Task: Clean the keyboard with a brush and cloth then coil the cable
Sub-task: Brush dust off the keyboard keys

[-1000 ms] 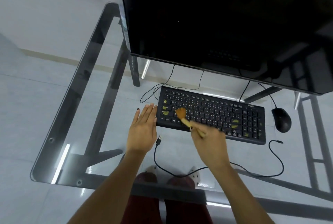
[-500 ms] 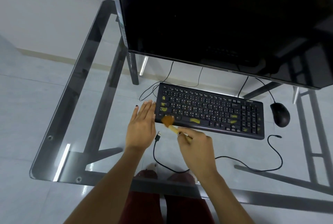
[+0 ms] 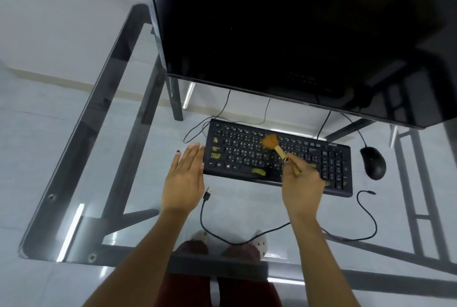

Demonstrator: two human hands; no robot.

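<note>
A black keyboard [image 3: 277,158] lies on the glass worktop [image 3: 118,99], just in front of a large dark monitor [image 3: 296,35]. Several of its keys carry yellowish patches. The right hand [image 3: 300,183] grips a small brush [image 3: 278,147] by its pale wooden handle, with the orange bristles resting on the upper key rows near the middle of the keyboard. The left hand [image 3: 184,180] is flat and released, fingers straight and together, lying on the glass with its fingertips against the keyboard's left edge. A black cable [image 3: 247,241] loops across the worktop near the person, its USB plug [image 3: 207,193] lying free just beside the left hand. A black mouse [image 3: 373,162] sits to the right of the keyboard, apart from it.
</note>
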